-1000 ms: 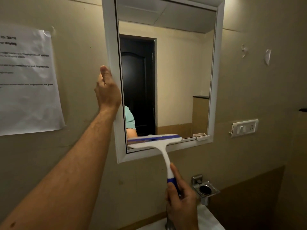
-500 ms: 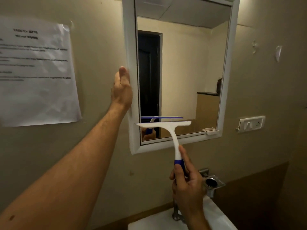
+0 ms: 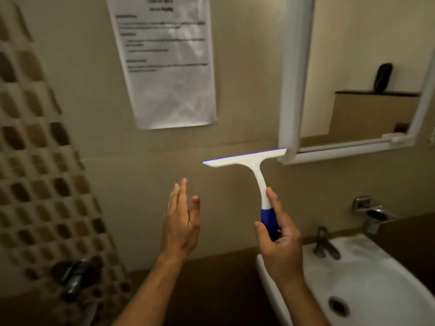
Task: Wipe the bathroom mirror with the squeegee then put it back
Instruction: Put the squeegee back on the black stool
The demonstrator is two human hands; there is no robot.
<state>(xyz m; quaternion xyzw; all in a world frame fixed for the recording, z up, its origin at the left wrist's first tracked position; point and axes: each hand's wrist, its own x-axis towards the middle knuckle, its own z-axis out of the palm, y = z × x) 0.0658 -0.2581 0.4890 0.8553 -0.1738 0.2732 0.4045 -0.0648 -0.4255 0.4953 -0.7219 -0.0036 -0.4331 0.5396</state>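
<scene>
My right hand (image 3: 279, 241) grips the blue handle of the white squeegee (image 3: 249, 162), blade up, held in the air in front of the beige wall. Its blade end sits just beside the lower left corner of the white-framed mirror (image 3: 290, 90), off the glass. My left hand (image 3: 181, 220) is free in the air left of the squeegee, fingers straight and pointing up, holding nothing.
A white basin (image 3: 353, 278) with a metal tap (image 3: 326, 243) is at the lower right. A metal holder (image 3: 374, 215) is fixed on the wall beside it. A printed paper sheet (image 3: 169, 67) hangs on the wall. Mosaic tiles (image 3: 35, 172) and a metal valve (image 3: 73, 276) are at the left.
My left hand has let go of the mirror frame and dropped lower. The squeegee has come off the mirror glass, down and to the left. The view has swung left and down.
</scene>
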